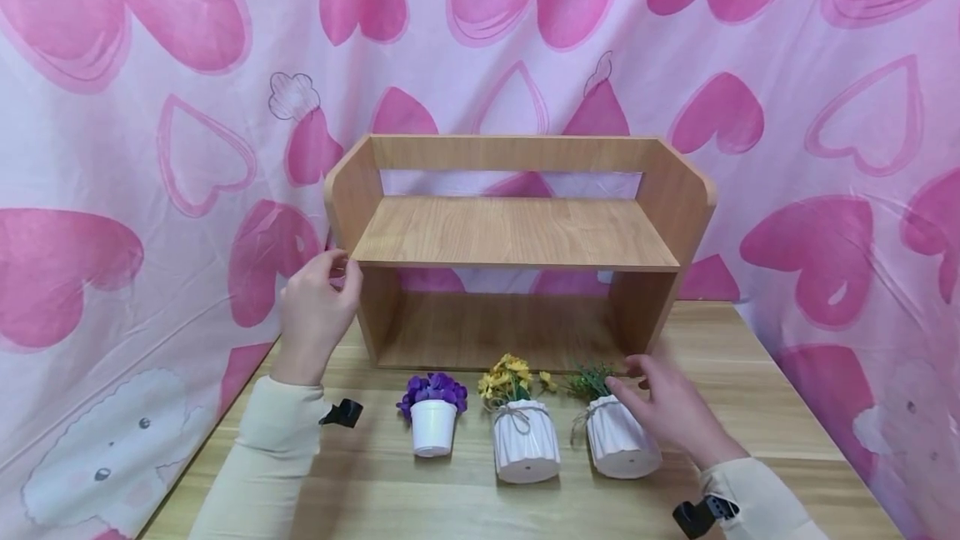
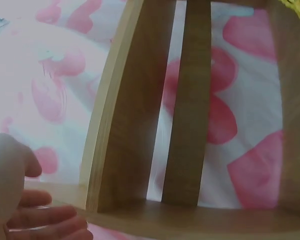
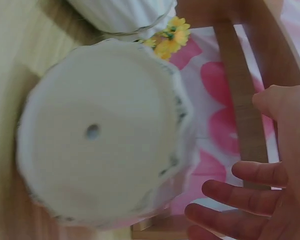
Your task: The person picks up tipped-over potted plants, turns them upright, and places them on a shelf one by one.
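A two-tier wooden shelf (image 1: 510, 232) stands on the table. My left hand (image 1: 318, 307) is beside its left side panel (image 2: 122, 110), fingers loosely bent and holding nothing; whether they touch the wood is unclear. Over the right-hand white fluted pot (image 1: 622, 440) hovers my right hand (image 1: 675, 407), thumb and fingers spread with nothing between them. That pot, with green sprigs (image 1: 590, 382), lies on its side, its base (image 3: 105, 135) and drain hole facing the right wrist camera. Next to it lies a similar fluted pot (image 1: 525, 444) with yellow flowers (image 1: 510, 377).
Left of the fluted pots is a small smooth white pot (image 1: 432, 429) with purple flowers (image 1: 432, 392). All three are in front of the shelf on the wooden table (image 1: 375, 490). A pink heart-patterned cloth (image 1: 202, 157) hangs behind and at both sides.
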The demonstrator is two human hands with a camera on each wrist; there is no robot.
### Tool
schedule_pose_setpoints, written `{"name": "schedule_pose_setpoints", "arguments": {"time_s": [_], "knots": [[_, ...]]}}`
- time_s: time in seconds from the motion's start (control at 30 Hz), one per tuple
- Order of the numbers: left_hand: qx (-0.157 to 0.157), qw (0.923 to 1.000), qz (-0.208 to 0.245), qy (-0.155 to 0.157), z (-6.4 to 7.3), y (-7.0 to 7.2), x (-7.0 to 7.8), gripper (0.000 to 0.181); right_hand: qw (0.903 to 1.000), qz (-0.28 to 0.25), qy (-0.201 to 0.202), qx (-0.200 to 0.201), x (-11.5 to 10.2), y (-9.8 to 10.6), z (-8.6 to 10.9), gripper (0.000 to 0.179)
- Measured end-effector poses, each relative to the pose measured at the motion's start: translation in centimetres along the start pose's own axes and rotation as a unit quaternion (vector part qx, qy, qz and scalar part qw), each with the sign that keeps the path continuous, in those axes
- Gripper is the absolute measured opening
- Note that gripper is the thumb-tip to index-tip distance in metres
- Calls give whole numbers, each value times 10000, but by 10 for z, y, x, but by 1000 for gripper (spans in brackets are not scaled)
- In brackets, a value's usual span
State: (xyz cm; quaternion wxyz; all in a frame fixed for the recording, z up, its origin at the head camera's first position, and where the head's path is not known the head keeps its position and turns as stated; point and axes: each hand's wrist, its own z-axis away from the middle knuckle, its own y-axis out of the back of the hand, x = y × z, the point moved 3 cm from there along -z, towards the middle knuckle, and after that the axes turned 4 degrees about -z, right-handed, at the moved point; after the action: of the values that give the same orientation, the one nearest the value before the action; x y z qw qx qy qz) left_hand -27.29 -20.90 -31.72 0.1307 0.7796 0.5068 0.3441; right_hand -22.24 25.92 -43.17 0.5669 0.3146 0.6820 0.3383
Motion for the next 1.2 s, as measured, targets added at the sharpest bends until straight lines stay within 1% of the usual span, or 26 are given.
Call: {"name": "schedule_pose_setpoints", "arguments": {"time_s": [0.07,0.13,0.2,0.3,0.37,0.47,0.53,0.57,0.63,0.73,0.8,0.97,1.03,1.1,1.2], "knots": [[92,9997,-128,169,0,1,-4,28,9999,-62,-121,-101,5,-2,1,64],[59,9991,-215,369,0,1,-7,31,9994,-136,-268,-198,10,-4,3,67],[-39,9982,-260,543,0,1,-10,34,9985,-203,-405,-297,13,-7,5,69],[-305,9965,-222,746,-2,-4,-16,41,9976,-304,-513,-354,18,-10,8,70],[-574,9945,-73,878,-4,-9,-21,48,9972,-379,-558,-329,22,-12,11,68],[-1082,9865,415,1159,-8,-19,-27,59,9962,-530,-616,-305,26,-17,14,64],[-1253,9803,739,1339,-10,-24,-31,62,9951,-690,-635,-306,29,-20,16,62],[-1282,9778,877,1410,-11,-26,-33,63,9943,-789,-637,-322,30,-21,17,63],[-1266,9748,1070,1492,-14,-29,-35,63,9926,-921,-705,-351,32,-24,19,66],[-1157,9734,1214,1561,-17,-32,-38,60,9906,-1022,-831,-364,36,-27,21,72],[-1099,9730,1263,1587,-18,-34,-39,59,9899,-1001,-929,-384,37,-28,23,76],[-936,9768,1198,1510,-22,-37,-41,54,9895,-878,-1065,-418,41,-31,25,76],[-936,9776,1150,1496,-23,-38,-41,53,9885,-856,-1161,-451,43,-33,25,77],[-959,9776,1108,1512,-24,-40,-42,53,9865,-855,-1294,-520,45,-35,25,78],[-1009,9759,1104,1588,-23,-41,-43,54,9809,-987,-1532,-673,48,-38,26,77]]}}
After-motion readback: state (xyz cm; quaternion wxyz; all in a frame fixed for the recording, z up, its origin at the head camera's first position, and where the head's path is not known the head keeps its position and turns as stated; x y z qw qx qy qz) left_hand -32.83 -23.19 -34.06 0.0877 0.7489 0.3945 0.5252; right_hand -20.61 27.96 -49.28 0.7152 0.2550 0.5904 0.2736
